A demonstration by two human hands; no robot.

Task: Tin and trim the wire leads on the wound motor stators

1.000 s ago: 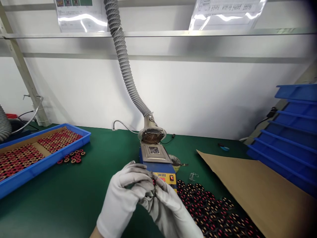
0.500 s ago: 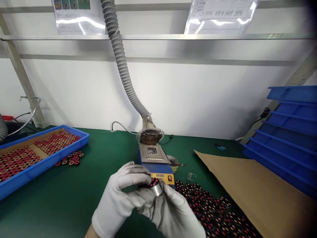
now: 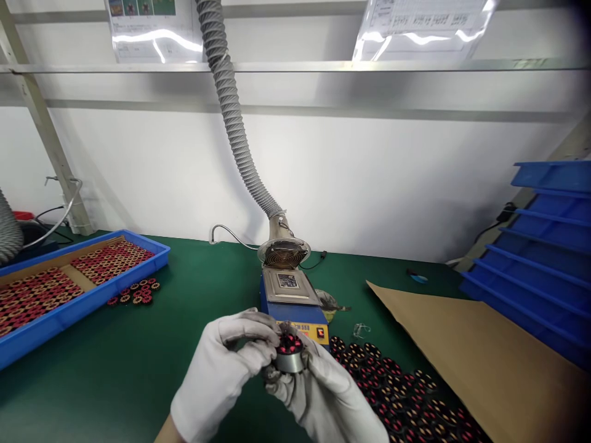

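Note:
In front of the heater my right hand (image 3: 323,384), in a white glove, grips a small silver metal ring (image 3: 290,363) between thumb and fingers. A red-and-black wound core, looking like a motor stator (image 3: 289,343), sits in the top of the ring. My left hand (image 3: 237,354), gloved too, has thumb and fingers pinched at the stator's left and upper edge. Its fingertips partly cover the rim. Just behind both hands stands a blue and yellow hot plate (image 3: 293,307) with a steel top and a dark patterned square on it.
Many red, tan and black stators (image 3: 401,394) lie loose at right, beside a brown cardboard sheet (image 3: 462,338). Stacked blue trays (image 3: 540,258) rise at far right. A blue tray (image 3: 115,284) of stators stands left, several loose alongside. A grey exhaust hose (image 3: 235,123) hangs over the hot plate.
The ring and stator have turned more upright, so the red windings on top show more. My left fingers have shifted from over the top towards its left edge. The view moved slightly.

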